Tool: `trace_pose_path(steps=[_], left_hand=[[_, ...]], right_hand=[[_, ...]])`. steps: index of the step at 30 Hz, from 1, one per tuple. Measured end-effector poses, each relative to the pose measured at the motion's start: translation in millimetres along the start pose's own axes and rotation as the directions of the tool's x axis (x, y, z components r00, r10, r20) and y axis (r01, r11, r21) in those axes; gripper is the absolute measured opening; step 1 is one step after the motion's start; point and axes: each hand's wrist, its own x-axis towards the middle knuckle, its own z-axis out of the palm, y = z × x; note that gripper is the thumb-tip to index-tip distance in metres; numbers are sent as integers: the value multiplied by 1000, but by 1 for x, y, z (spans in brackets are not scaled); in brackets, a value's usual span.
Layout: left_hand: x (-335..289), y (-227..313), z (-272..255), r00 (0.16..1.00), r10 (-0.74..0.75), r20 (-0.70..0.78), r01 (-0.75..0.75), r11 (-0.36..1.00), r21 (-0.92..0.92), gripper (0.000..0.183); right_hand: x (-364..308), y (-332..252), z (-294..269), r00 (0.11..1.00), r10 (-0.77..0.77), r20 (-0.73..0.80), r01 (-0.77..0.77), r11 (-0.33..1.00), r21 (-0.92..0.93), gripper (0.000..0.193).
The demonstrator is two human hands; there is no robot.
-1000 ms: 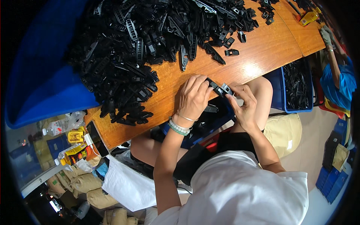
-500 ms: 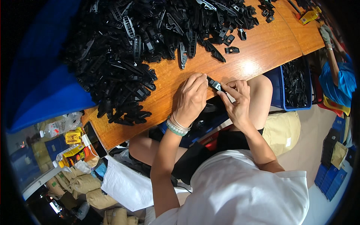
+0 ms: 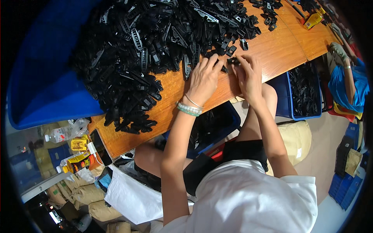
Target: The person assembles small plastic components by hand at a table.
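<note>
A heap of black plastic parts (image 3: 155,42), long ribbed pieces mixed with small clips, covers the far and left part of the wooden table (image 3: 268,58). At the heap's near edge, my left hand (image 3: 203,79), with bracelets at its wrist, has its fingers closed over a long black plastic part (image 3: 223,67), which they partly hide. Just right of it, my right hand (image 3: 248,75) pinches a small black plastic clip (image 3: 233,61) on the tabletop. The fingertips of both hands are partly hidden.
Below the table edge stands a blue bin (image 3: 217,124) with black parts inside; another blue bin (image 3: 305,91) of parts is at the right. A large blue tub (image 3: 42,89) flanks the heap. Bottles (image 3: 79,161) sit at the left. A co-worker (image 3: 349,81) in blue works at far right.
Both hands have moved away from me, up to the heap's edge. The black part with a clip that they held together is no longer between them. They now touch separate pieces.
</note>
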Motion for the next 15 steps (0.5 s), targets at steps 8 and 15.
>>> trace_pose_path(steps=[8, 15], left_hand=[[-17, 26, -22, 979, 33, 203, -54, 994, 99, 18], [-49, 30, -18, 801, -595, 60, 359, 398, -844, 27]], right_hand=[[-9, 15, -1, 965, 228, 127, -260, 883, 391, 24], [-20, -14, -24, 858, 318, 404, -499, 702, 507, 25]])
